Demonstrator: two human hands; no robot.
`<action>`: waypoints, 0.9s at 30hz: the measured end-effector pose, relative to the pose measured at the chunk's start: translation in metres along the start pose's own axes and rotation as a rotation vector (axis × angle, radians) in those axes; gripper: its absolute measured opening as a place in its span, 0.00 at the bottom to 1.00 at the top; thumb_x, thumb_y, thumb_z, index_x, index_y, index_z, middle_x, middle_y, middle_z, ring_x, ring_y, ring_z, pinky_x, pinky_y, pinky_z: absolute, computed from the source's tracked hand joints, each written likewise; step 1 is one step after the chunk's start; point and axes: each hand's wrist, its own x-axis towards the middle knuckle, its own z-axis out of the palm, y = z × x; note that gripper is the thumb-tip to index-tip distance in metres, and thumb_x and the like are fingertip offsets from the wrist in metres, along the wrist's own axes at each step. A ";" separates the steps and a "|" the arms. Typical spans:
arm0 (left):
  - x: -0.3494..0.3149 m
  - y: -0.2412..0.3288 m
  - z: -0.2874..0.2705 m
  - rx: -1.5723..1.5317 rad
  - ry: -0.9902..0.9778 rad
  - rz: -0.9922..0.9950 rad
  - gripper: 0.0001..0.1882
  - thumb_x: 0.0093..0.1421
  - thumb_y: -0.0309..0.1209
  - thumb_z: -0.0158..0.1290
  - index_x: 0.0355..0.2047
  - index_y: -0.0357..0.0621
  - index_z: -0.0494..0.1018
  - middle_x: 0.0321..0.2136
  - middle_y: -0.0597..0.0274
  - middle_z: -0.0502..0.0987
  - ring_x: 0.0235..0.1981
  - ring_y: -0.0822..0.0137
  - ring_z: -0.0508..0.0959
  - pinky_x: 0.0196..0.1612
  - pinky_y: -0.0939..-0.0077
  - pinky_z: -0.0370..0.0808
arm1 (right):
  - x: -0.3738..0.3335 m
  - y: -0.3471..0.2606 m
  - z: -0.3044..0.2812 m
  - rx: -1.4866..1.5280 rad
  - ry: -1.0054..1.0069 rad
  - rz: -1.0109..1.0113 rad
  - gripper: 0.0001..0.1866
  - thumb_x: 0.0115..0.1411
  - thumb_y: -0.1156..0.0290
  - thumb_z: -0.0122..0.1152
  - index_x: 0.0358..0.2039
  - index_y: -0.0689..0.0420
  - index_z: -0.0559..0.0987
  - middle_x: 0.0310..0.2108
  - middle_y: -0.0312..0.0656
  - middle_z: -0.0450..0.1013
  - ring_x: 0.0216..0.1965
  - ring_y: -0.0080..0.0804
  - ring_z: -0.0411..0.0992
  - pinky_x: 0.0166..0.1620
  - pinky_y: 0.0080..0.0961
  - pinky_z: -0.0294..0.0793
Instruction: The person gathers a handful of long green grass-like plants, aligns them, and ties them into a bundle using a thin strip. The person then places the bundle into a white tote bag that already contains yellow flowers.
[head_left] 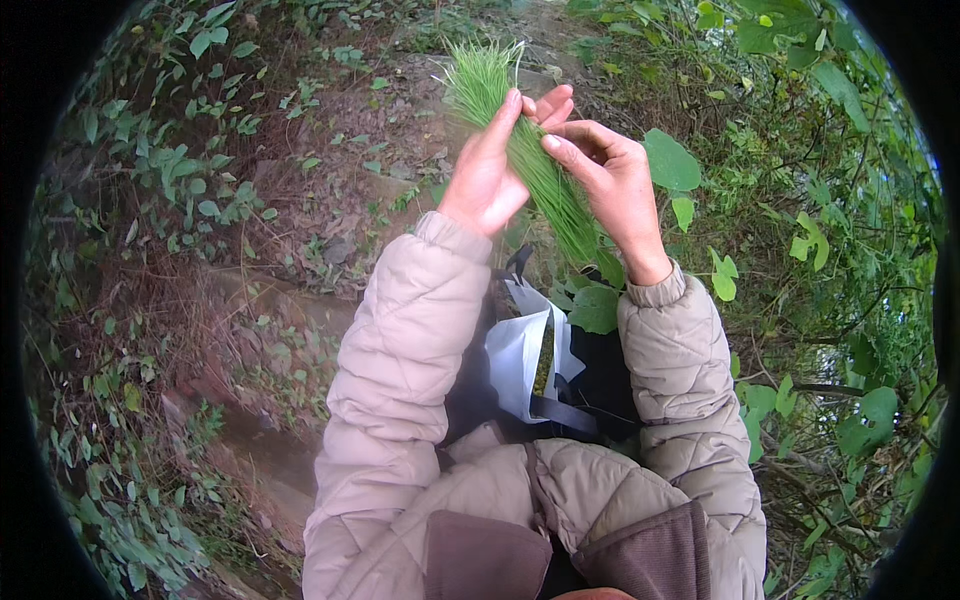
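A bundle of thin, grass-like green blades [555, 190] lies slantwise across my left hand [490, 175]. Its top end fans out, with a few pale tips, and the lower end hangs toward my right wrist. My left thumb presses over the bundle while the palm and fingers support it from beneath. On the other side, my right hand [610, 180] is closed in a pinch at the bundle's edge, thumb against forefinger; whether it grips one blade or several is too small to tell. Below both hands, a white bag [517, 365] with dark straps hangs open in front of my body.
Leafy bushes [810, 250] crowd the right side, one broad leaf [672, 160] close to my right hand. Low plants [180, 180] and dry stems cover the left. Bare soil with fallen leaves [350, 130] and a stone-like ledge [270, 450] lie below.
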 end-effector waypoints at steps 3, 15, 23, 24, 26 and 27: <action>0.000 0.000 -0.001 -0.047 0.002 -0.006 0.12 0.67 0.39 0.40 0.33 0.47 0.67 0.56 0.53 0.66 0.60 0.60 0.62 0.61 0.62 0.63 | 0.001 -0.001 -0.004 0.030 0.000 0.038 0.10 0.55 0.70 0.64 0.35 0.62 0.81 0.25 0.36 0.77 0.28 0.15 0.72 0.32 0.16 0.71; -0.002 0.001 0.003 -0.090 0.069 -0.035 0.11 0.67 0.38 0.43 0.32 0.46 0.68 0.54 0.55 0.67 0.60 0.60 0.62 0.62 0.56 0.61 | 0.006 0.000 -0.023 0.271 0.051 0.320 0.10 0.55 0.64 0.65 0.30 0.58 0.80 0.23 0.28 0.72 0.23 0.11 0.62 0.26 0.11 0.58; -0.002 0.002 0.004 -0.099 0.100 -0.034 0.12 0.67 0.38 0.42 0.32 0.45 0.66 0.55 0.54 0.67 0.60 0.60 0.62 0.63 0.52 0.60 | 0.008 0.005 -0.027 0.572 0.051 0.431 0.11 0.55 0.63 0.66 0.33 0.55 0.78 0.23 0.25 0.69 0.22 0.12 0.60 0.23 0.12 0.55; -0.002 0.002 0.004 -0.103 0.108 -0.032 0.11 0.67 0.38 0.42 0.33 0.45 0.66 0.55 0.54 0.67 0.60 0.60 0.62 0.63 0.52 0.60 | 0.008 0.006 -0.028 0.627 0.038 0.436 0.11 0.55 0.63 0.66 0.33 0.55 0.77 0.24 0.25 0.69 0.22 0.12 0.61 0.23 0.12 0.56; -0.003 0.003 0.004 -0.111 0.120 -0.024 0.11 0.67 0.38 0.41 0.33 0.44 0.66 0.55 0.53 0.67 0.60 0.59 0.63 0.63 0.51 0.60 | 0.009 0.007 -0.030 0.664 0.058 0.451 0.11 0.55 0.64 0.66 0.34 0.54 0.77 0.26 0.26 0.70 0.23 0.13 0.62 0.24 0.11 0.58; -0.003 0.003 0.004 -0.116 0.124 -0.019 0.11 0.67 0.38 0.41 0.33 0.44 0.66 0.55 0.52 0.67 0.60 0.59 0.63 0.62 0.51 0.60 | 0.009 0.008 -0.031 0.689 0.068 0.448 0.10 0.55 0.64 0.66 0.34 0.54 0.77 0.26 0.26 0.70 0.23 0.13 0.63 0.24 0.11 0.58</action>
